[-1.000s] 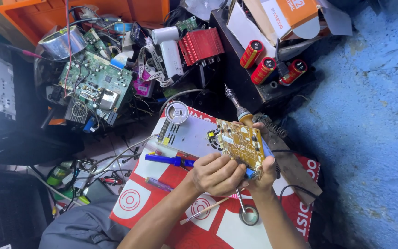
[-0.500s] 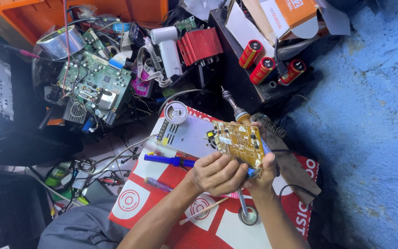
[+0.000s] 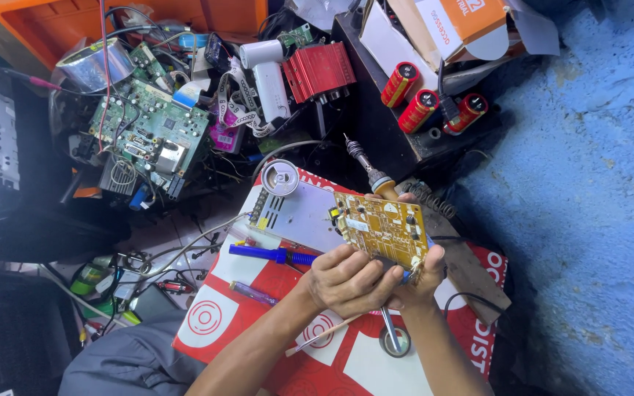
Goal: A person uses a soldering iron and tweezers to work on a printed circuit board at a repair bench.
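I hold a small yellow circuit board (image 3: pixel 383 229) tilted up over a red and white cardboard sheet (image 3: pixel 240 315). My left hand (image 3: pixel 346 282) grips its lower left edge. My right hand (image 3: pixel 421 273) grips its lower right corner, with fingertips showing over the top edge. A soldering iron (image 3: pixel 365 165) pokes out from behind the board, tip pointing up and left. Its handle is hidden by the board, so I cannot tell whether my right hand holds it too.
On the sheet lie a blue desoldering pump (image 3: pixel 273 255), a purple pen (image 3: pixel 254 293), a solder reel (image 3: pixel 280 177) and a silver metal box (image 3: pixel 295 213). Behind are a green circuit board (image 3: pixel 152 136), red capacitors (image 3: pixel 420 106), a red finned unit (image 3: pixel 317 70) and tangled wires. A blue wall (image 3: pixel 588 183) stands at the right.
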